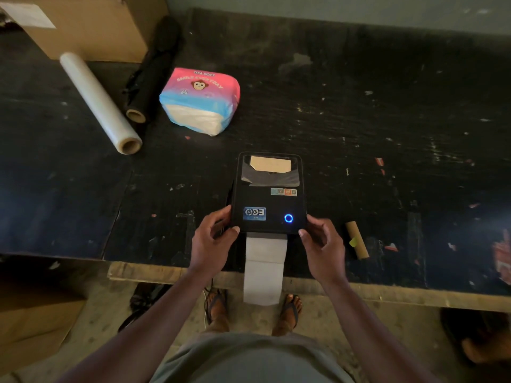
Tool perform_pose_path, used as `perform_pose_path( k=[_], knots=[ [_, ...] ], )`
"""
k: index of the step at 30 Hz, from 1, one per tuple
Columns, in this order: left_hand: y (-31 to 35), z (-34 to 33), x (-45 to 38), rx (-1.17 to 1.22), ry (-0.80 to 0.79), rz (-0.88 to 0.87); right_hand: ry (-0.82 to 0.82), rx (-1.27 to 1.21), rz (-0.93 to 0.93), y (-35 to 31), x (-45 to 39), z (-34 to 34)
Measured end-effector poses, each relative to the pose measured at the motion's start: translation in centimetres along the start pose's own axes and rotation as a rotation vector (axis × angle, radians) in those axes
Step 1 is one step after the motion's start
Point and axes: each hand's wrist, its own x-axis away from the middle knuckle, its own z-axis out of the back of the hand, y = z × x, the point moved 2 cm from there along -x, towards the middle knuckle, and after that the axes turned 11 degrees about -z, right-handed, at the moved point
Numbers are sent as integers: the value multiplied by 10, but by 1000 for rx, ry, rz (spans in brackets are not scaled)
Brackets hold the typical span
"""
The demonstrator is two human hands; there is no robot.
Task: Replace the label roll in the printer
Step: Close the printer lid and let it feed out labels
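Observation:
A black label printer [268, 193] sits near the front edge of the dark table [359, 111], lid closed, with a blue ring light lit. A strip of white labels [265, 268] hangs from its front slot over the table edge. My left hand [213, 243] grips the printer's front left corner. At the front right corner, my right hand [322, 246] holds it with thumb and fingers. An empty cardboard core [357, 239] lies on the table just right of my right hand.
A clear stretch-film roll [99, 103], a black roll [150, 76] and a pink-and-blue tissue pack [200, 100] lie at the back left. Cardboard boxes [91, 23] stand in the far left corner. Another box [33, 322] sits on the floor at left.

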Motion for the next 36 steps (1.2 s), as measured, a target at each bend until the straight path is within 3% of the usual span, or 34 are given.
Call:
perform_pose_path(
  k=[36],
  knots=[
    [-4,1,-1,36,-10,-4,-16,-47,-9,0,0,0]
  ],
)
